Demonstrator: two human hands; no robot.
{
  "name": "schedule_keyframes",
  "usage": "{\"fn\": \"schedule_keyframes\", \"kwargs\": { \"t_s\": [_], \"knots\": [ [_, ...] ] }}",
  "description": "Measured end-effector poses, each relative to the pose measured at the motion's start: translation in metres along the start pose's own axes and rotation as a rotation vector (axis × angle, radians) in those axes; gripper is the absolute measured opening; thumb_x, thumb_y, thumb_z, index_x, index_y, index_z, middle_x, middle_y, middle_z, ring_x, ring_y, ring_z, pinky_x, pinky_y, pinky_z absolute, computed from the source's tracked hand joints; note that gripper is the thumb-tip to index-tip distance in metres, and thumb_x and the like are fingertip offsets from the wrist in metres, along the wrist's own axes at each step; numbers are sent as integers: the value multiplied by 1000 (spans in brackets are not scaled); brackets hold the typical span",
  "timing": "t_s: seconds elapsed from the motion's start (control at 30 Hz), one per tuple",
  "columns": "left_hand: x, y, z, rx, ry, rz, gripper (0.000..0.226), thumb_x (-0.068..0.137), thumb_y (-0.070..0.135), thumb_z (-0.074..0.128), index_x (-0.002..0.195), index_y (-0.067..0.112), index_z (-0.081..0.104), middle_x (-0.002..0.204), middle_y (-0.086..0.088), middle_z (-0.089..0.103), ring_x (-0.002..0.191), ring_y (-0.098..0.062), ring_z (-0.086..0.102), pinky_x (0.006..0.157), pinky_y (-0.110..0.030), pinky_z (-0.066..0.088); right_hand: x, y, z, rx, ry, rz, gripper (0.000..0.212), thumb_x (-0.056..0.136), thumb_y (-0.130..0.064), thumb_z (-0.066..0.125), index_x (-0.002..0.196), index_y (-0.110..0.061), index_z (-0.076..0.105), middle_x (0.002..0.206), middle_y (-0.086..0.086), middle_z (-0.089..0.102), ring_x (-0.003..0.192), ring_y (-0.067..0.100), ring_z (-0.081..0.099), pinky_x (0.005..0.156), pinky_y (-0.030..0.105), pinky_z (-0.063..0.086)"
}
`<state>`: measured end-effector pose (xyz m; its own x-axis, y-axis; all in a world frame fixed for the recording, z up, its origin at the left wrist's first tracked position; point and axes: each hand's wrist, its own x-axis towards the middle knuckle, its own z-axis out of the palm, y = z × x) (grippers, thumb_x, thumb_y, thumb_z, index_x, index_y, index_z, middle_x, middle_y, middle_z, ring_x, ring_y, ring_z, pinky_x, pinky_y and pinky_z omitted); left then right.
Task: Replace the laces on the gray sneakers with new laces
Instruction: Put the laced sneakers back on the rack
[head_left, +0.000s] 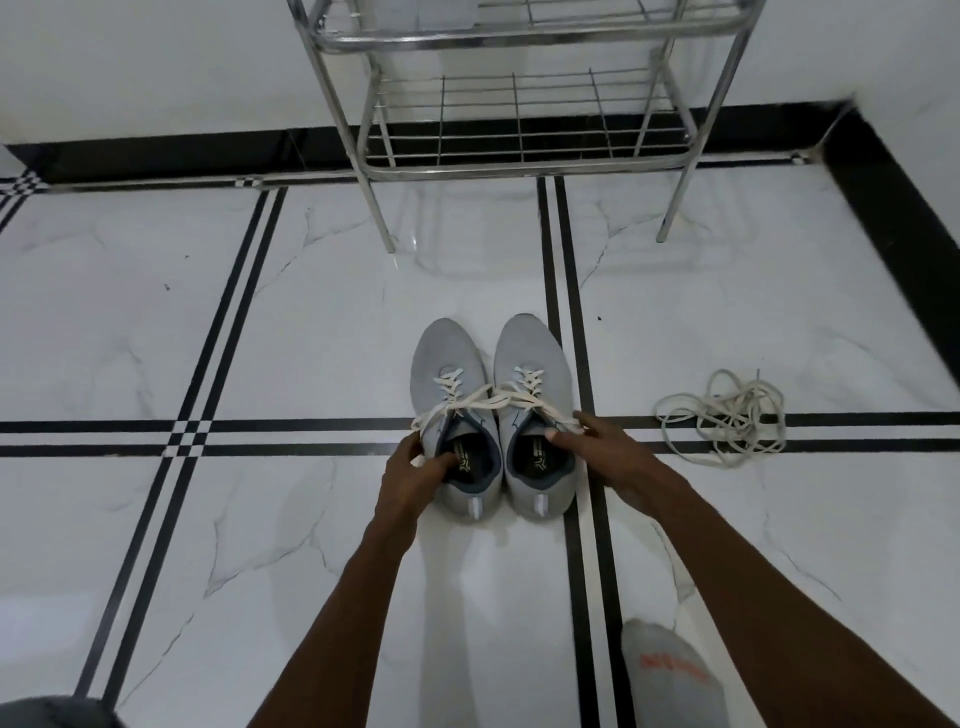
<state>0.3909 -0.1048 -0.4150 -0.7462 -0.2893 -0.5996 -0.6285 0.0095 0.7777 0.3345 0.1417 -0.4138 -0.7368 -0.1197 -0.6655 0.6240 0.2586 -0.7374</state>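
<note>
Two gray sneakers stand side by side on the floor, toes pointing away from me: the left sneaker (448, 379) and the right sneaker (531, 364). Both carry white laces (485, 400) whose loose ends cross between the shoes. My left hand (408, 475) grips the left sneaker's collar, with the thumb inside the opening. My right hand (597, 447) grips the outer side of the right sneaker's collar, thumb on the rim. A tangled heap of loose white laces (727, 418) lies on the floor to the right of the shoes.
A chrome wire shoe rack (519, 156) stands against the wall just beyond the sneakers. The floor is white marble tile with black stripes (563, 291). My foot in a gray sock (670, 675) shows at the bottom right.
</note>
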Motion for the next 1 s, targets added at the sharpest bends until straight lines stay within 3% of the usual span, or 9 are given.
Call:
{"fn": "schedule_keyframes", "kwargs": {
  "t_s": [0.13,0.27,0.33,0.37,0.43,0.53,0.7,0.9,1.0],
  "knots": [
    [-1,0,4,-61,11,-3,36,90,7,67,116,31,62,110,10,68,100,-13,63,70,-29,50,2,22,4,67,54,-40,77,83,-15,77,150,-31,41,141,1,56,120,19,59,96,43,55],
    [2,18,3,-119,30,57,41,89,11,70,124,31,67,115,9,72,102,-8,66,82,-31,53,1,5,6,178,71,-157,62,88,-9,69,142,-34,51,125,-3,67,108,13,65,82,30,55],
    [1,41,1,-134,42,128,42,90,9,69,124,34,67,101,16,76,90,-2,70,76,-27,55,-2,-13,4,212,77,-228,57,89,-6,67,136,-37,56,119,-5,70,100,10,68,73,24,53],
    [-1,51,0,-139,34,171,43,91,8,67,123,36,66,94,19,77,85,0,71,69,-23,56,-3,-21,3,224,85,-264,57,89,-5,66,135,-38,57,119,-5,71,100,10,69,74,25,54],
    [-3,76,-4,-172,12,265,48,90,8,68,128,38,65,101,14,77,97,-6,72,67,-19,56,-9,-44,1,248,92,-360,60,85,-8,68,136,-38,57,121,-5,71,108,14,68,85,34,57],
    [-10,110,-13,-209,10,377,55,88,16,73,133,45,61,122,4,73,117,-19,66,89,-35,58,-20,-78,0,275,115,-472,65,82,-8,66,139,-37,55,121,-7,71,114,16,67,98,42,54],
    [-23,153,-22,-246,0,541,61,81,27,75,136,47,58,131,11,67,125,-18,61,103,-48,53,-34,-121,-1,309,140,-593,68,82,-8,64,140,-41,53,127,-9,68,118,18,64,103,52,51],
    [-32,204,-13,-286,-56,619,63,75,34,76,135,45,60,132,8,68,125,-20,61,101,-49,54,-54,-161,-24,323,189,-684,63,87,-6,62,137,-43,56,128,-9,68,121,20,63,102,54,51],
    [-31,229,4,-291,-93,630,56,83,25,77,134,44,62,126,6,71,119,-19,65,95,-43,57,-62,-181,-45,305,233,-686,56,91,-6,61,131,-46,59,123,-9,70,117,19,65,98,50,54]
  ]
}}
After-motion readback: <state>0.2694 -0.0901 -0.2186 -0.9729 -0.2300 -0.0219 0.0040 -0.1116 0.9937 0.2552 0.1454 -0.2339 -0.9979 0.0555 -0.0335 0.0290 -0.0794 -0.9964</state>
